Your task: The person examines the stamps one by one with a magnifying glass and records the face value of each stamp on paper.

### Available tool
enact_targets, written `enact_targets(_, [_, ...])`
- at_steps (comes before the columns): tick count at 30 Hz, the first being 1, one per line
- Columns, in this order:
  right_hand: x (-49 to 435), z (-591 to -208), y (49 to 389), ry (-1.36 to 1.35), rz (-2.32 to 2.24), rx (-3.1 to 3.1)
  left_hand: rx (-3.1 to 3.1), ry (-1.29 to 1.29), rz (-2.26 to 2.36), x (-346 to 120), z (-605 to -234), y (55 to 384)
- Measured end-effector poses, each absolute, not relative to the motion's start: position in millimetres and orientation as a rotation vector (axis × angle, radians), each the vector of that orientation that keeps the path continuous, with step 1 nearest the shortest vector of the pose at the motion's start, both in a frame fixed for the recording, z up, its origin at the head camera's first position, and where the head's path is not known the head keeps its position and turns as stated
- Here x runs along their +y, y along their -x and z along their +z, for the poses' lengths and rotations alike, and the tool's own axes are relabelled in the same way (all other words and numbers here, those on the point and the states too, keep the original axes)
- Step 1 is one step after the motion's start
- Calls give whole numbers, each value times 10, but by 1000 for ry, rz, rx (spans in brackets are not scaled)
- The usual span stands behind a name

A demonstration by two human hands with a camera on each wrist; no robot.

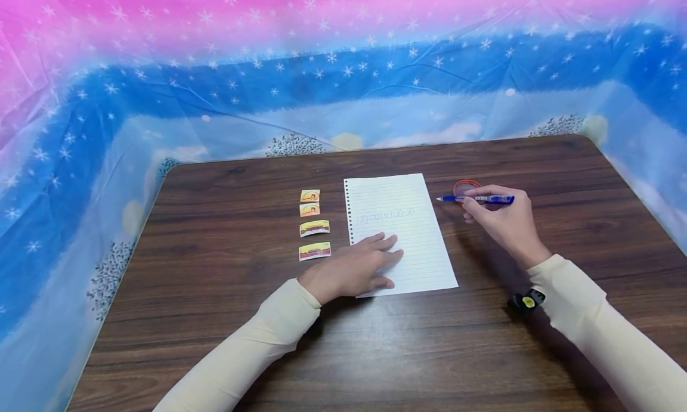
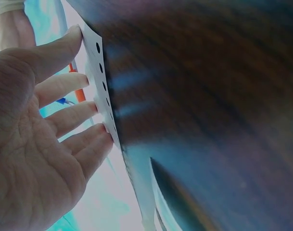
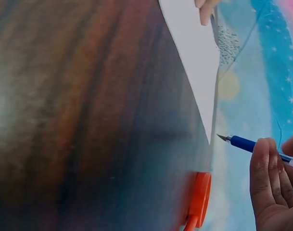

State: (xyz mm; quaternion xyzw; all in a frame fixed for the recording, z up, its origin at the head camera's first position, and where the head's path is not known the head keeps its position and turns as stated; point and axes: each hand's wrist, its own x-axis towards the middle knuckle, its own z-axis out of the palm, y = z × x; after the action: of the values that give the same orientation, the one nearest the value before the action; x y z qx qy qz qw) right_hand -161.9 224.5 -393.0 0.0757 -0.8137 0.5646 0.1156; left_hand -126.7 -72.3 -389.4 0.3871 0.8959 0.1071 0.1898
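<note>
My left hand (image 1: pixel 362 266) rests with spread fingers on the lower left part of a lined sheet of paper (image 1: pixel 424 251). Punched holes run along the sheet's left edge, and a row of faint written figures crosses its upper half. In the left wrist view the fingertips (image 2: pixel 80 38) touch the paper beside its holes. Off the sheet's right edge, my right hand (image 1: pixel 504 218) pinches a blue pen (image 1: pixel 499 200), its tip pointing left toward the paper. The pen (image 3: pixel 242 143) is held above the table in the right wrist view.
Several small stamps (image 1: pixel 314 228) lie in a column left of the paper. A red-rimmed magnifying glass (image 1: pixel 466 181) is on the wooden table (image 1: pixel 225 221), partly behind the right hand. A snowflake-patterned cloth (image 1: pixel 300 72) hangs around the table's back and sides.
</note>
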Motion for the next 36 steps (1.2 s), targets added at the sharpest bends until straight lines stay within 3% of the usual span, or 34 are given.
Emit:
enact_targets(11, [2140, -3771, 1425, -265, 1514, -2419, 2522, -1089, 274, -718, -3863, 1256])
enact_targets(20, [2293, -4026, 1435, -224, 1386, -2452, 2513, -1086, 271, -716, -3866, 1267])
enact_targets(36, [2299, -4023, 1392, -137, 927, -2829, 2515, -1067, 258, -707, -3853, 1262])
